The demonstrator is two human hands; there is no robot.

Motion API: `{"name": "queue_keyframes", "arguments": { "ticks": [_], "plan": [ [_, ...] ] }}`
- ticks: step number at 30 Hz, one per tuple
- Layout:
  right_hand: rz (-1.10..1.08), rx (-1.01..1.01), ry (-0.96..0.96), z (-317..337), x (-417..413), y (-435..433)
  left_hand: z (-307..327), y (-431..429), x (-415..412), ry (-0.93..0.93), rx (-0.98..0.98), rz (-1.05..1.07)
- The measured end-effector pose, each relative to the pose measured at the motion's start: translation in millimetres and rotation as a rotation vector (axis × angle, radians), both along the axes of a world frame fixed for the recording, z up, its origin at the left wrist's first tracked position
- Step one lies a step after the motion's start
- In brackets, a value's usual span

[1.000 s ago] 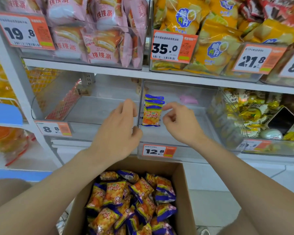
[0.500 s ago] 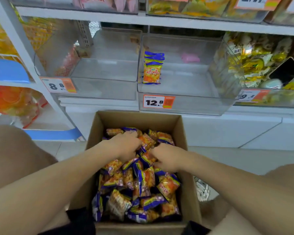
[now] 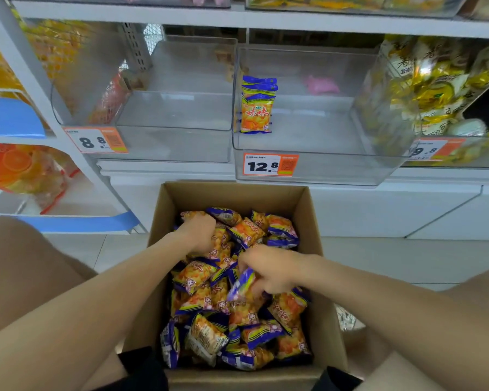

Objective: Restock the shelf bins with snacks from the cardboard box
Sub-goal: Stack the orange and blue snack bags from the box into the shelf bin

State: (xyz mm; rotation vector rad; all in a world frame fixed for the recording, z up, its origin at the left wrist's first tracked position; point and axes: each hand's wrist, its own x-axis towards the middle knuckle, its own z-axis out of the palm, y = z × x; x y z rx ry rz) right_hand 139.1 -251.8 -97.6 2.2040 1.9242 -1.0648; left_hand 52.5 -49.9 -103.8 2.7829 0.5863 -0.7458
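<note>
An open cardboard box on the floor holds several orange-and-blue snack packets. My left hand reaches into the far left of the pile, fingers curled down around packets. My right hand is in the middle of the box and grips a blue-edged packet. A few of the same packets stand upright at the left side of the clear shelf bin marked 12.8.
A clear bin marked 8.8 sits left of the 12.8 bin. A bin of gold-wrapped snacks is on the right. A blue stool stands left of the box. My knees flank the box.
Both hands left the 12.8 bin, where packets now stand, and dropped into the box. My right hand has since closed on a packet; the left has pushed into the far-left pile.
</note>
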Motion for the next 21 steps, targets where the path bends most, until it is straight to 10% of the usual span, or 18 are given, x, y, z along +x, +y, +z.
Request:
{"name": "queue_keyframes", "arguments": {
  "ticks": [12, 21],
  "plan": [
    [-1.041, 0.526, 0.602, 97, 33, 0, 42, -10, -4, -0.227, -0.360, 0.192],
    [-1.028, 0.820, 0.781, 145, 28, -11, 141, -35, -15, -0.690, -0.863, 0.435]
  ]
}}
